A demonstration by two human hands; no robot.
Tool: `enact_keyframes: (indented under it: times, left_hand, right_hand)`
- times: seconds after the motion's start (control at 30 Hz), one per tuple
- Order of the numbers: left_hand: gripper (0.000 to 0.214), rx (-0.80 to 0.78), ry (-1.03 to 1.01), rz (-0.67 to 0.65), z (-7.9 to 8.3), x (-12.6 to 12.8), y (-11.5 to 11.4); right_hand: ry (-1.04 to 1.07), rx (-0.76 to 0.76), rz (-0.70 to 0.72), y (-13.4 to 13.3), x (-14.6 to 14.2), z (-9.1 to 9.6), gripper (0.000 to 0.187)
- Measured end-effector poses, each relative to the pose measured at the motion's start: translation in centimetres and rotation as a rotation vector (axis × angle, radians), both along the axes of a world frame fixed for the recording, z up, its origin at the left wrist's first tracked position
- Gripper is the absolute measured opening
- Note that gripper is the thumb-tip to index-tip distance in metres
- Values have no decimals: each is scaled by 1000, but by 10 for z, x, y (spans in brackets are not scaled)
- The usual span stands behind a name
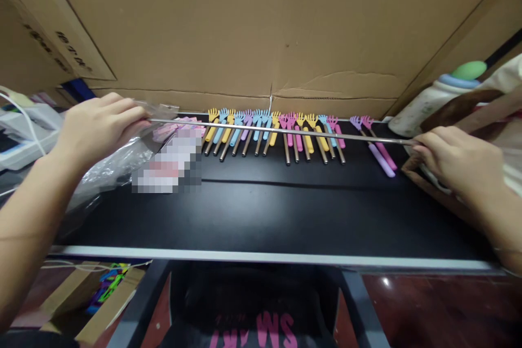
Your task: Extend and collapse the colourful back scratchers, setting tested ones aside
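Note:
A long, thin telescopic metal rod [261,129] is stretched level over the table between my two hands, thicker toward the right. My left hand [104,122] is closed on its left end, and my right hand [457,157] is closed on its right end. Both ends are hidden inside the fingers. Behind and below the rod lies a row of back scratchers [245,133] with yellow, blue, purple and pink claw heads, metal shafts and coloured grips. Apart from them, nearer my right hand, rest a purple back scratcher [381,159] and a pink back scratcher [384,149].
Clear plastic bags [118,166] and pink cards [177,128] lie at the left of the black table [285,217]. A white bottle [428,100] and a brown-handled bag [424,182] stand right. Cardboard [261,27] walls the back. Below left is an open carton [101,299].

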State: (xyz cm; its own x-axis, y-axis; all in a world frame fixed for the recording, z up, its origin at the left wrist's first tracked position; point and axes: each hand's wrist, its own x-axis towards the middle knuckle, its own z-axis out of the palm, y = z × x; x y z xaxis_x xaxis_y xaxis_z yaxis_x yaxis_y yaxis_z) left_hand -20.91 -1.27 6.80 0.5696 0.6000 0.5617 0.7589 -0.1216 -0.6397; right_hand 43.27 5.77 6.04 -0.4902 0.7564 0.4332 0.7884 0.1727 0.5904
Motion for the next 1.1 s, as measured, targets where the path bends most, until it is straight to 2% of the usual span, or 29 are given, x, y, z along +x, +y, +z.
enact_keyframes:
  times: [0.13,0.23,0.33,0.43,0.6,0.7,0.9,1.1]
  left_hand:
    - [27,157,146,-32,5,7,-4]
    - [26,153,220,-48,6,6,-6]
    - [26,114,210,-34,3,-2,-6]
    - [28,58,140,0,0,-8,-4]
    - [32,-113,-132,81,2,1,-2]
    - [31,-184,-224,91,4,6,-3]
    - [30,-191,-151,77,1,11,-2]
    - [27,-189,-28,16,-4,44,3]
  right_hand:
    - [-110,144,162,-6,-3,-1,28]
    - [-179,222,317,-7,-6,-1,24]
    - [-189,259,381,-6,-7,-3,24]
    - [-161,234,361,-3,-5,-5,30]
    - [-117,45,142,1,-10,1,33]
    - [-82,-32,89,-2,-17,5,30]
    - [-46,-32,160,-11,-29,1,29]
    - [-47,-6,183,-12,-62,4,33]
